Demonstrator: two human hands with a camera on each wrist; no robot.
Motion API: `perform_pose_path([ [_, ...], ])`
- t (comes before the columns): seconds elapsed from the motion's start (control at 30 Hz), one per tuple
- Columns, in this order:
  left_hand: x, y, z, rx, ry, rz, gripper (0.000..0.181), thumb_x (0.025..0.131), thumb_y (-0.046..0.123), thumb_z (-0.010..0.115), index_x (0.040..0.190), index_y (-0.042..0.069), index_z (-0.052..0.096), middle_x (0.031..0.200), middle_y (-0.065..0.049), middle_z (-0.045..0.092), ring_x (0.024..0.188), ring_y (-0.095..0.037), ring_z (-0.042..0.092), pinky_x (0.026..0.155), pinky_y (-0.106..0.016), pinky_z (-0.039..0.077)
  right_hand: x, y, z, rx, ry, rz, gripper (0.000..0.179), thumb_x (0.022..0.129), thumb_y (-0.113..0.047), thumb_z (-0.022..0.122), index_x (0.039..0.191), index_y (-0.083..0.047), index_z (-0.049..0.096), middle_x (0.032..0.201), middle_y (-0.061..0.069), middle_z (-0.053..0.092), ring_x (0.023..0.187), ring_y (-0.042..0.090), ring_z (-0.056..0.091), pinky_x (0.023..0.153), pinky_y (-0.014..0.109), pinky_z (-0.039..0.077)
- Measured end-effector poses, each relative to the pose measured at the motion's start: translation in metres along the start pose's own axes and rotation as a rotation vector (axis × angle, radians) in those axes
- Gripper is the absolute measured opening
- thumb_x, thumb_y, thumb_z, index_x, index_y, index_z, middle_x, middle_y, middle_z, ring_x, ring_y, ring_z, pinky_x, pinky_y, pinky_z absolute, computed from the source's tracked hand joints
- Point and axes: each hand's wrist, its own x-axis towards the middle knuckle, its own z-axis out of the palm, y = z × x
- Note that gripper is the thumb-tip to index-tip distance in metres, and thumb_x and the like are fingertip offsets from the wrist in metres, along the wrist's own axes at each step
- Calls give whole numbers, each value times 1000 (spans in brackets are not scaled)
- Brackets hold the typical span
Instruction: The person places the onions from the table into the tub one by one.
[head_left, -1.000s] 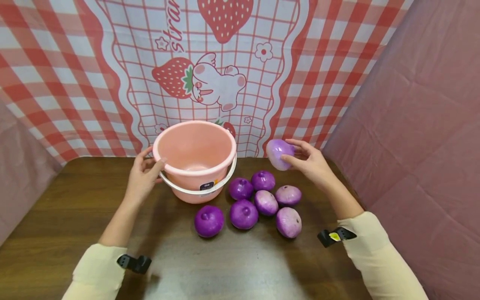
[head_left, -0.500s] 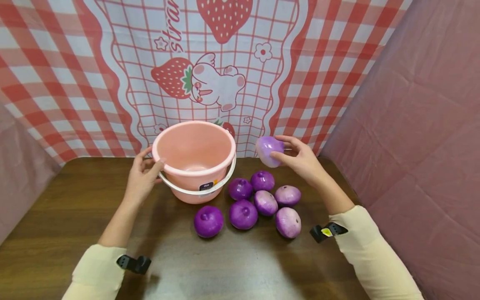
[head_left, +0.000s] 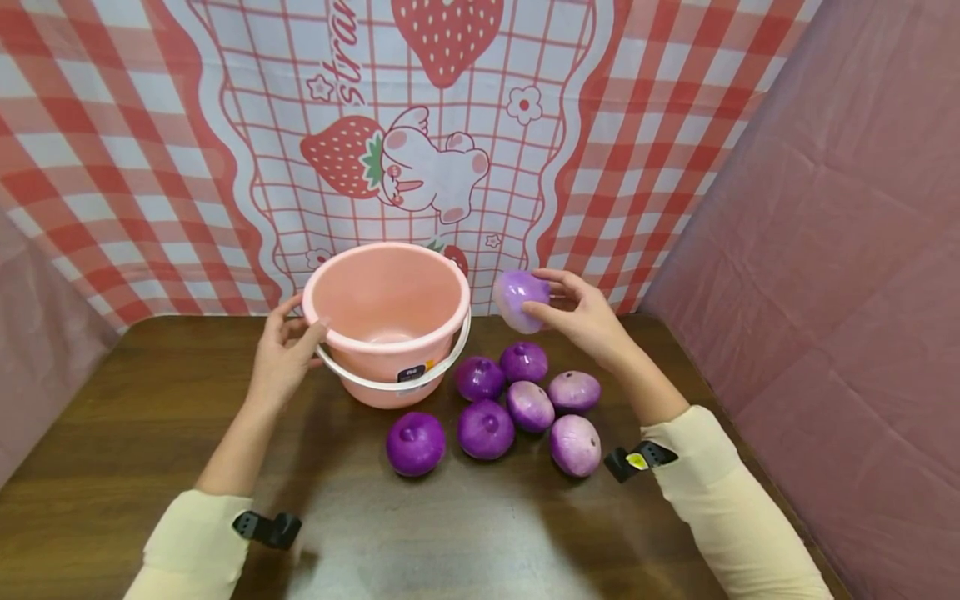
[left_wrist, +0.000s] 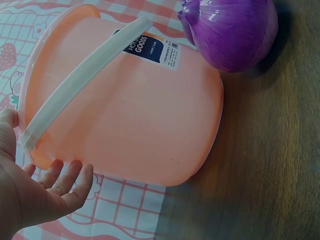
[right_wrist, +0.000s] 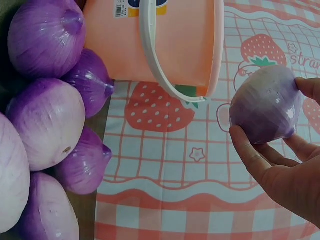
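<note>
A pink bucket [head_left: 397, 362] with a white handle [head_left: 442, 367] stands on the table, its inside bare. At its left rim my left hand [head_left: 288, 346] grips the edge, thumb over the rim and fingers against the outer wall; the left wrist view shows that hand [left_wrist: 47, 192] at the rim too. My right hand [head_left: 581, 317] holds a pale purple onion [head_left: 521, 300] between thumb and fingers, raised above the table just right of the bucket. In the right wrist view the same onion [right_wrist: 267, 105] shows a whitish top and purple lower side.
Several purple onions [head_left: 486, 429] lie grouped right of the bucket, some with pale sides up. One onion [head_left: 416, 444] sits apart, in front of the bucket. Behind the wooden table [head_left: 360, 533] hangs a strawberry-print cloth [head_left: 420, 167]; a pink cloth [head_left: 795, 292] hangs at the right.
My right hand has moved left with the onion, bringing it closer to the bucket's right rim. The left hand, bucket and onions on the table have stayed put.
</note>
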Motion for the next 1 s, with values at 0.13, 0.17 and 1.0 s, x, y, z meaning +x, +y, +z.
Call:
perform_pose_path([
  [0.13,-1,0,0,3,-2,4,61,93,24,54,146,13,26,115,-10,51,75,7,55,62,-13,54,0,-1,3,-15,6,1,55,84,-25,70,134,-14,48,128,15,55,114,29,56,81,26,56],
  [0.17,-1,0,0,6,-2,6,61,93,24,54,146,13,26,114,-9,51,76,7,55,62,-13,55,0,-2,3,-16,7,-3,55,84,-25,70,134,-14,48,129,15,55,114,29,57,81,26,55],
  [1.0,-1,0,2,-12,19,9,62,93,25,56,146,12,27,111,-5,50,74,7,56,61,-13,55,11,-14,29,100,-5,-23,53,85,-20,68,134,-15,49,128,15,54,115,27,57,83,30,57],
])
